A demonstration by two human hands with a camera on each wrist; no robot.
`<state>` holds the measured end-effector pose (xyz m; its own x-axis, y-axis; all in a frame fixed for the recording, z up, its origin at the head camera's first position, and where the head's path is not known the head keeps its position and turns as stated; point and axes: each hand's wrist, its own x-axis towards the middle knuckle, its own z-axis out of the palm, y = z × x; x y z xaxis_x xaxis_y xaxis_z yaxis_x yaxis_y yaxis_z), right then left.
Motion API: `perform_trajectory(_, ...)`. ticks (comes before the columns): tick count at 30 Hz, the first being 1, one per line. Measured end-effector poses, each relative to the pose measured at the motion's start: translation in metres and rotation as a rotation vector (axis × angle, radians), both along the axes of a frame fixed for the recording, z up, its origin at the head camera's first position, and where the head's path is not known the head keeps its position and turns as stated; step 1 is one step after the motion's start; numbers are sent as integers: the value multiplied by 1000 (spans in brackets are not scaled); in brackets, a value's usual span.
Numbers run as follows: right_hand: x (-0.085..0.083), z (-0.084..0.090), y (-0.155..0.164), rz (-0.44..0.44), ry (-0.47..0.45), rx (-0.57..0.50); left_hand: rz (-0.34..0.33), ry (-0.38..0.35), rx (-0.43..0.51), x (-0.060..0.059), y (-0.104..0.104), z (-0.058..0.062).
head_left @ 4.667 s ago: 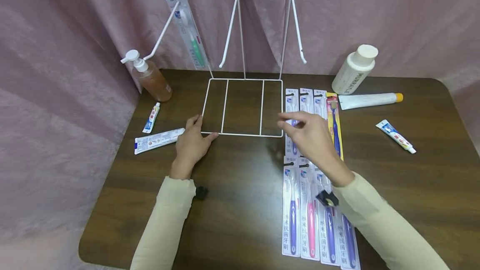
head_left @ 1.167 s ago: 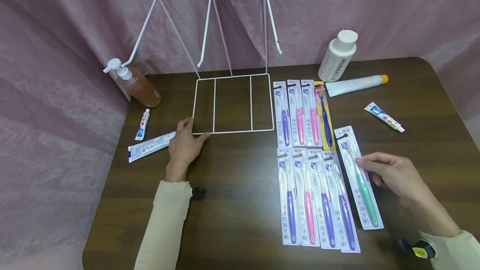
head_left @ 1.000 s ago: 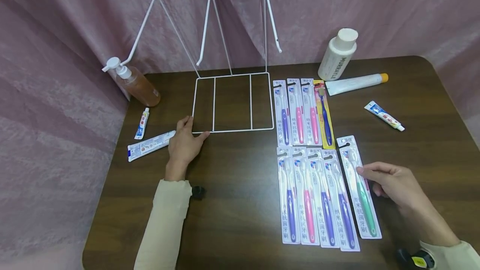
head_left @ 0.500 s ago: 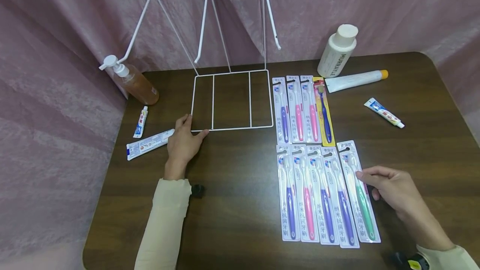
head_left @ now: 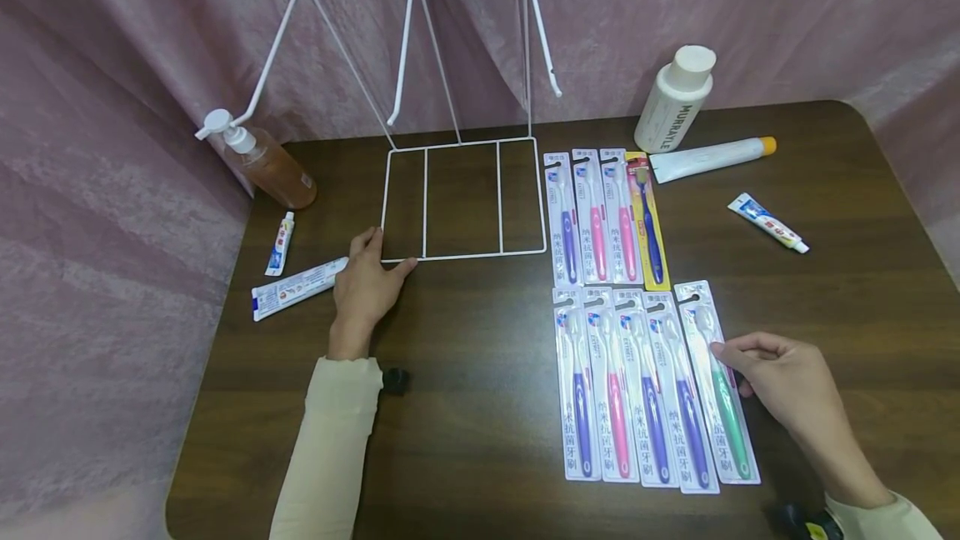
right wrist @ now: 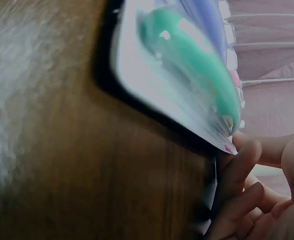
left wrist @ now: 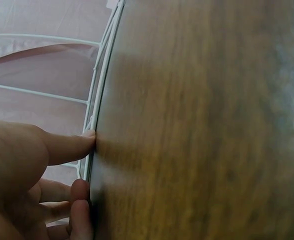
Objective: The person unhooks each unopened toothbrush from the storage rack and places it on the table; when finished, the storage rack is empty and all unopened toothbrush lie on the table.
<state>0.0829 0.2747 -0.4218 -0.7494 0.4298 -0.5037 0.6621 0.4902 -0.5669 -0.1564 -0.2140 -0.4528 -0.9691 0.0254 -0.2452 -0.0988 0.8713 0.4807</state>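
Observation:
A white wire display rack (head_left: pixel 462 257) with three upright hooks stands at the back of the table. My left hand (head_left: pixel 365 290) holds its front left corner, the thumb on the front wire and the fingers at the side wire. In the right wrist view, a packaged toothbrush with a green handle (right wrist: pixel 202 60) shows its lower end near my fingers. My right hand (head_left: pixel 783 377) pinches the right edge of this toothbrush pack (head_left: pixel 712 382), which lies at the right end of the lower toothbrush row, slightly tilted.
Several packaged toothbrushes (head_left: pixel 617 390) lie in two rows right of the rack. A pump bottle (head_left: pixel 277 169), a small tube (head_left: pixel 280 244) and a toothpaste tube (head_left: pixel 300 287) are at left. A white bottle (head_left: pixel 675 102), a yellow-capped tube (head_left: pixel 712 159) and another small tube (head_left: pixel 768 223) are at right.
The green toothbrush pack, earlier on the rack's left hook, now lies beside the lower row. My right hand brought it rightward, then slid it toward me. My left hand stayed on the rack.

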Motion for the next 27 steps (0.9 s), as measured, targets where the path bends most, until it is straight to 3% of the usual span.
perform_trajectory(8, 3, 2, -4, 44, 46, 89, 8, 3, 2, 2, 0, 0)
perform_trajectory(27, 3, 8, -2, 117, 16, 212, -1, 1, -5, 4, 1, 3)
